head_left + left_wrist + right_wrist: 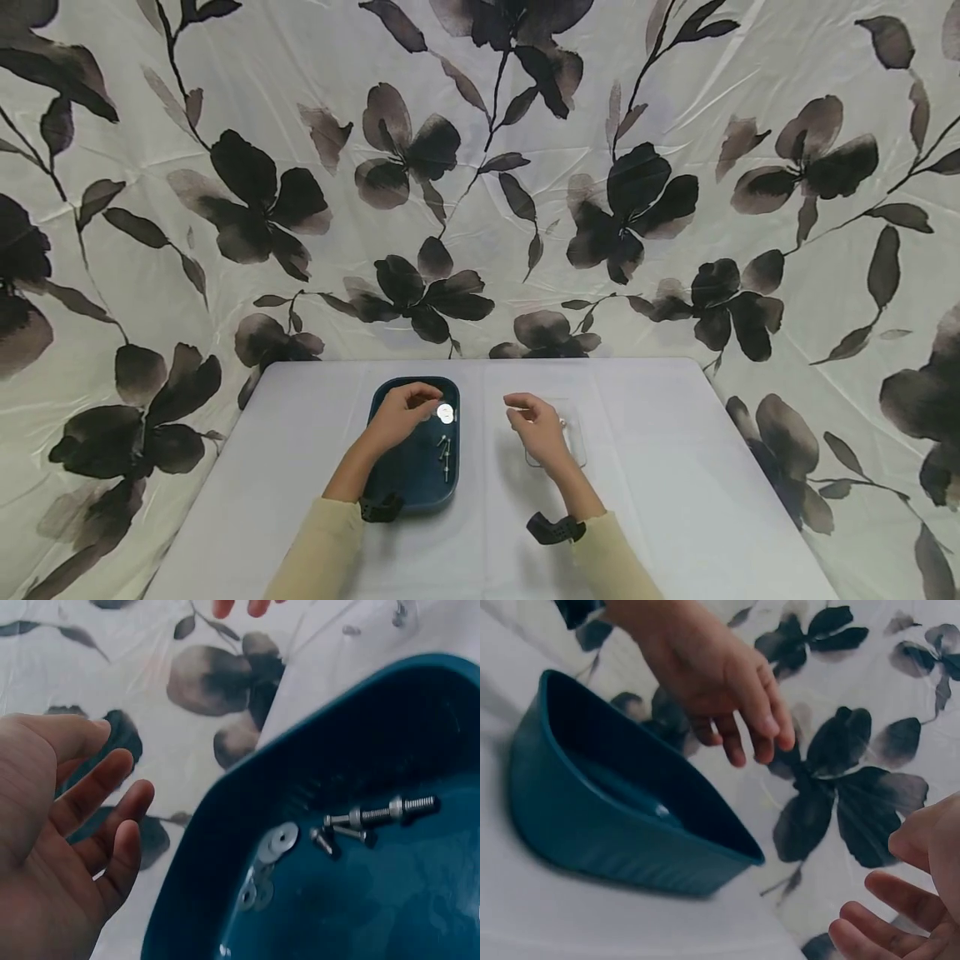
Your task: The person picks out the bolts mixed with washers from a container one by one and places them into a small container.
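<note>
My left hand (401,414) hovers over the far left part of a blue tray (405,479), fingers loosely bent with nothing between them. Inside the tray lie several washers (283,838), overlapping in a small group. Beside them are bolts (412,804), one with nuts threaded on it, and shorter screws (322,841). My right hand (542,433) hangs over a clear flat container (577,446) to the right of the tray, fingers relaxed and holding nothing. Small metal pieces (399,613) show in that container, which the right hand partly covers in the head view.
Both things stand on a white-covered table (637,467). A floral cloth (540,208) hangs behind the table's far edge. Each wrist wears a black strap with a camera, the right one (555,528) close above the table.
</note>
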The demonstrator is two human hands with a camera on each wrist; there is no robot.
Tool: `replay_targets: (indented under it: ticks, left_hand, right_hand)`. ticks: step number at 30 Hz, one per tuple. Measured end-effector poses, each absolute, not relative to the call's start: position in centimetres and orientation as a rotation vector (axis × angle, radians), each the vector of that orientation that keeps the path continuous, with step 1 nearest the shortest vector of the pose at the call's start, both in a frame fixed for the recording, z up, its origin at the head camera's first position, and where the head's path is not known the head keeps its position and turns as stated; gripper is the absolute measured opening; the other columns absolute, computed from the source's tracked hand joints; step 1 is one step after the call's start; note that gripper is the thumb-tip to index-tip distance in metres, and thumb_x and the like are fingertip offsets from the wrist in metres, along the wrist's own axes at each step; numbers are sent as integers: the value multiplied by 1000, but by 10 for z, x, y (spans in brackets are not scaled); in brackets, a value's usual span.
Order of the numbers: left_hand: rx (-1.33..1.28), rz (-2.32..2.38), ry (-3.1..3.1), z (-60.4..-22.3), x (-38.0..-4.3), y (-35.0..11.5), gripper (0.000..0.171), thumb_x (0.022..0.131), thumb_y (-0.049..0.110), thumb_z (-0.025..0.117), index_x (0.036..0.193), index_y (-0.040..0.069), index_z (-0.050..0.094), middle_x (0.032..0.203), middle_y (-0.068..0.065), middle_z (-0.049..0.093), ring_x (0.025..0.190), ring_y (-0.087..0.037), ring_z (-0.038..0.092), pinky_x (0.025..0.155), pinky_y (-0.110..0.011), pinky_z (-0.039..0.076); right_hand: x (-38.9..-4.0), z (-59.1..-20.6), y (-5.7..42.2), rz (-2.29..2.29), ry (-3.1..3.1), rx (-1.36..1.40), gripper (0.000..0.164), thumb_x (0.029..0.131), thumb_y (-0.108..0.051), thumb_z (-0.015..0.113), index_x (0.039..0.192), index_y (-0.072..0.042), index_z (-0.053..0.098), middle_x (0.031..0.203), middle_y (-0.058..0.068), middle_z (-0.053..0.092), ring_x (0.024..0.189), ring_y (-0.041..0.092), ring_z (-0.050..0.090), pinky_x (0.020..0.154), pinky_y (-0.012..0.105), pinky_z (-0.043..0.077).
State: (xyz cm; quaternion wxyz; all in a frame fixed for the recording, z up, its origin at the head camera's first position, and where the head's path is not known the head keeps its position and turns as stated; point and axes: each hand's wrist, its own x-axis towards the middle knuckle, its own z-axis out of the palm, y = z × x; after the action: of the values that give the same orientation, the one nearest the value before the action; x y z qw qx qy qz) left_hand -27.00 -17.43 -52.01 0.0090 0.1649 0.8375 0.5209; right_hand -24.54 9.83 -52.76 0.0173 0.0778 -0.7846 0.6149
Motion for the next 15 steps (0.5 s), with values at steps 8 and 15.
replay_targets:
  ticks: [8,15]
  left_hand:
    - [455,1604,2657,-534,-273,-184,17,95,9,62,110,4,68,111,-15,67,93,-31,64,76,-34,51]
    - [360,1594,2668,-551,-278,-187,15,94,7,63,108,5,69,111,-19,66,89,-21,63,75,-34,50]
  right_hand:
    - [-243,-538,70,1953,-2489,290,25,96,-7,58,120,-2,63,124,17,61,102,29,63,79,37,53]
    - [-235,-557,43,1973,-2519,251,25,96,-15,60,120,-8,66,122,9,62,92,19,63,74,33,53]
